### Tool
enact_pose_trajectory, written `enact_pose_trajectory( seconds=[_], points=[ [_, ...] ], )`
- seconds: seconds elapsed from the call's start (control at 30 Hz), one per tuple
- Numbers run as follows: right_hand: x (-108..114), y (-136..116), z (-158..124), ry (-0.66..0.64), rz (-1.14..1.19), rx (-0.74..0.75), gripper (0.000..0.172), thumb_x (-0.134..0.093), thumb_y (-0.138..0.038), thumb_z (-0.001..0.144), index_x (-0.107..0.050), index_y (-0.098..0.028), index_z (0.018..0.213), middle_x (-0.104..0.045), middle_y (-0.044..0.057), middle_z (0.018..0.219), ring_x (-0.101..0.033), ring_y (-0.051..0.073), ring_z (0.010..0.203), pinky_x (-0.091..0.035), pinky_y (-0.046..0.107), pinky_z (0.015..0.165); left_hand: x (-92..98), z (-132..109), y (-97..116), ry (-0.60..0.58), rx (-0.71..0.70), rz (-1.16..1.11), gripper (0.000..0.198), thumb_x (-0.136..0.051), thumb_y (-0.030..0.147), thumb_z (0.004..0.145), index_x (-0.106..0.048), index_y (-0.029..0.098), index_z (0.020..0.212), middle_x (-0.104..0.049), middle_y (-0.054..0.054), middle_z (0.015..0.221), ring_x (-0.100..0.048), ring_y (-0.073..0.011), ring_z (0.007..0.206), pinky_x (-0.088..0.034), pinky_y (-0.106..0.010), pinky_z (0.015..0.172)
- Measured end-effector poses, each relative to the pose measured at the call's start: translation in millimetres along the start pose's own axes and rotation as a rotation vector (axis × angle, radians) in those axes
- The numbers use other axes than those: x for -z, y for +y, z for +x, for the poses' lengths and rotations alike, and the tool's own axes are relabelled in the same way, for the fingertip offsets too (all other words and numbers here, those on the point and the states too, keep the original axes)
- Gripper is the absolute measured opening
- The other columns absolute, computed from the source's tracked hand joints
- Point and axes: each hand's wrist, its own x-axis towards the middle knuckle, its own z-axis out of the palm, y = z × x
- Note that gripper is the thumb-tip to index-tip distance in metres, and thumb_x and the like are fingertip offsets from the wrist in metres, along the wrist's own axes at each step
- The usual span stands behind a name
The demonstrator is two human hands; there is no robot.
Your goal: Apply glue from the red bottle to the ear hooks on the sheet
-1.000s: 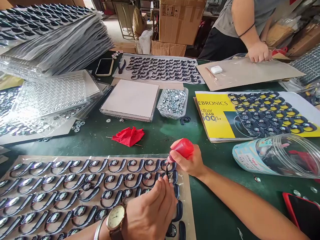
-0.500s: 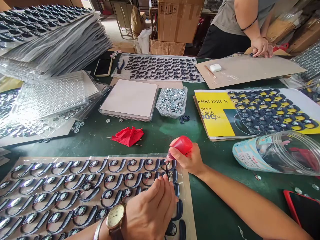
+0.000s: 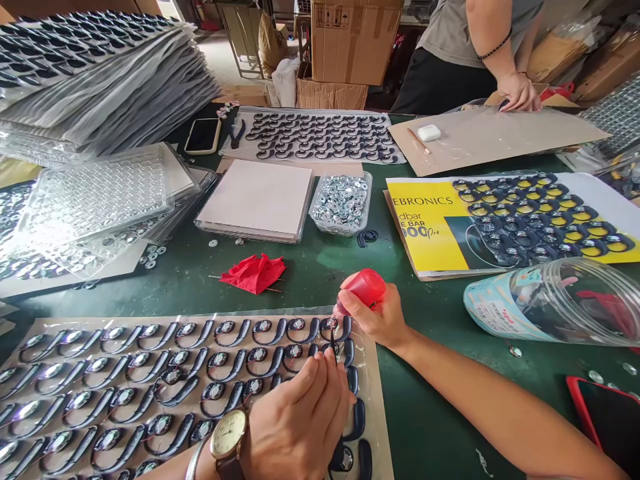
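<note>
My right hand is wrapped round a small red squeeze bottle, tilted with its nozzle pointing down-left. The nozzle is at the round end of a dark hook-shaped piece in the top row of a film-covered board. From the left, my left hand pinches dark fine-tipped tweezers, their point at that same piece. Several more hook-shaped pieces, with silvery round discs and thin reddish wires, lie in rows on the board. My left hand covers some of them.
A red cloth and a clear tub of metal discs lie beyond the board. To the right are a clear plastic jar on its side and a red-edged phone. A co-worker's hand works at a far cardboard sheet.
The whole view has shifted slightly. My hands, the red bottle and the tweezers keep nearly the same position at the piece. The co-worker's hands have moved a little.
</note>
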Motion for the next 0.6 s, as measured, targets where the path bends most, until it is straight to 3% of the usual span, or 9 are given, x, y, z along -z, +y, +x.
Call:
enact_pose_trajectory(
  seconds=[0.33, 0.6],
  points=[
    [1, 1, 1, 0.01, -0.041, -0.038, 0.034, -0.06, -0.042, 0.093, -0.062, -0.019, 0.067, -0.066, 0.002, 0.061, -0.064, 0.016, 0.056, -0.053, 0.028, 0.061, 0.7, 1, -2, -0.006, 0.022, -0.044, 0.029, -0.063, 0.025, 0.091, -0.067, 0.0, 0.105, -0.073, -0.019, 0.099, -0.07, -0.0283, 0.093, -0.049, -0.041, 0.088],
    [2, 5, 1, 0.041, -0.057, -0.019, 0.036, -0.06, -0.039, 0.094, -0.06, -0.019, 0.064, -0.064, 0.0, 0.057, -0.063, 0.014, 0.054, -0.052, 0.025, 0.06, 3.7, 1, -13, 0.048, 0.178, -0.219, 0.02, -0.056, 0.019, 0.095, -0.068, 0.005, 0.103, -0.074, -0.012, 0.096, -0.07, -0.0222, 0.093, -0.05, -0.035, 0.089]
  ],
)
